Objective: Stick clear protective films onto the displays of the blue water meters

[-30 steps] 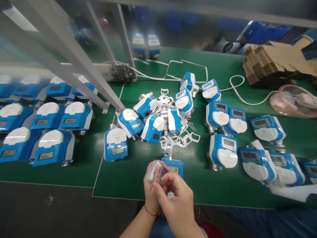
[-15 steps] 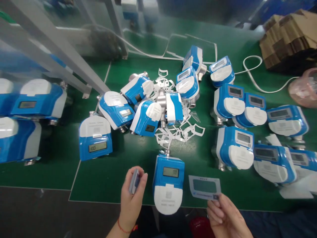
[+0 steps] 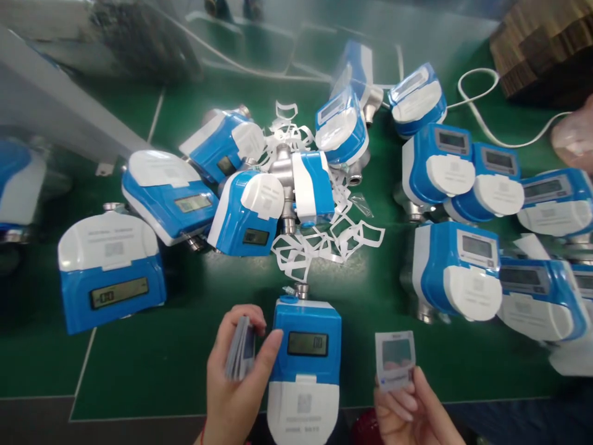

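My left hand [image 3: 241,371] is closed around a stack of label stickers [image 3: 241,347], seen edge-on. Its thumb is beside a blue and white water meter [image 3: 307,324], whose small display faces up at the table's front edge. My right hand [image 3: 412,402] pinches a single label sticker [image 3: 396,358] by its lower edge. That label has a grey frame around a see-through window. It is held to the right of the meter, apart from it.
Several water meters stand on the green table [image 3: 370,272], some left, such as one meter [image 3: 111,266], and others right, such as a framed meter [image 3: 456,269]. White cut-out frames [image 3: 319,247] lie in the middle. A grey post [image 3: 69,99], white cable [image 3: 482,123] and cardboard stack [image 3: 546,49] are farther back.
The view has moved closer and shifted. My right hand has turned the single label more upright. My left thumb has come nearer the front meter, and the stack in that hand looks more fanned.
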